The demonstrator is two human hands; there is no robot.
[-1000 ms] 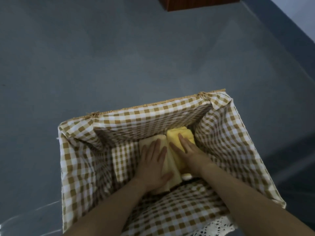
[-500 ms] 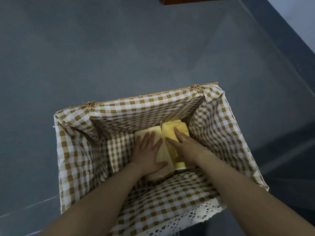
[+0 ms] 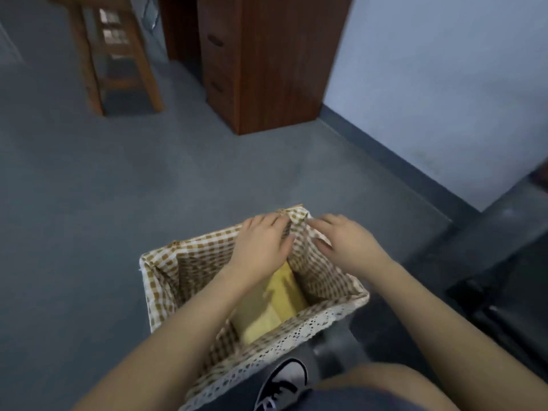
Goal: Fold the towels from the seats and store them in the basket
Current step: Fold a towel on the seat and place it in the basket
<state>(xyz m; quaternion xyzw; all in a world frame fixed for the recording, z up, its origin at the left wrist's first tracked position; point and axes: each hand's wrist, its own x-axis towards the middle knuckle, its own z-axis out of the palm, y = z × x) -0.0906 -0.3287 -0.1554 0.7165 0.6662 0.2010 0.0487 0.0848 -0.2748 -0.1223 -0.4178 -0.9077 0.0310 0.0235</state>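
Towels [image 3: 272, 304] lie in basket [image 3: 160, 280] below both hands [image 3: 299, 241] pinching its liner [image 3: 296, 216].

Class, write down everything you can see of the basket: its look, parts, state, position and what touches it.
The basket stands open-topped on the grey floor. Its brown-and-white checked cloth liner folds over the rim; the near edge carries white lace trim. Woven straw shows at the far corner. Folded yellow towels lie inside. The left hand and right hand rest on the liner at the far corner.
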